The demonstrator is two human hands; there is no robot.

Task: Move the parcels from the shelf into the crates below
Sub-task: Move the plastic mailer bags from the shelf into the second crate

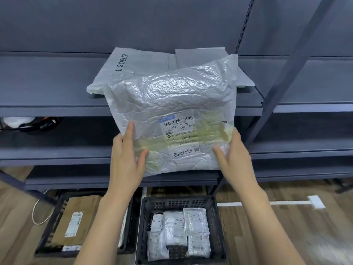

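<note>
both hands hold one large crinkled white parcel point(172, 111) in front of the grey shelf point(47, 88), its upper part leaning over the shelf edge. the left hand point(127, 157) takes the lower left corner, thumb on the front face and fingers going behind; the right hand point(234, 155) takes the lower right corner the same way, so each grip is closed around the parcel edge. a shipping label point(179, 131) with barcodes sits on the front, near the lower middle. behind it on the shelf lie a white bag with printed letters point(122, 67) and another flat white parcel point(198, 56). below, on the wooden floor point(286, 226), stand two black crates: the left crate point(51, 226) holds a brown flat package point(76, 220), and the right crate point(215, 226) holds several small white packets point(177, 230).
</note>
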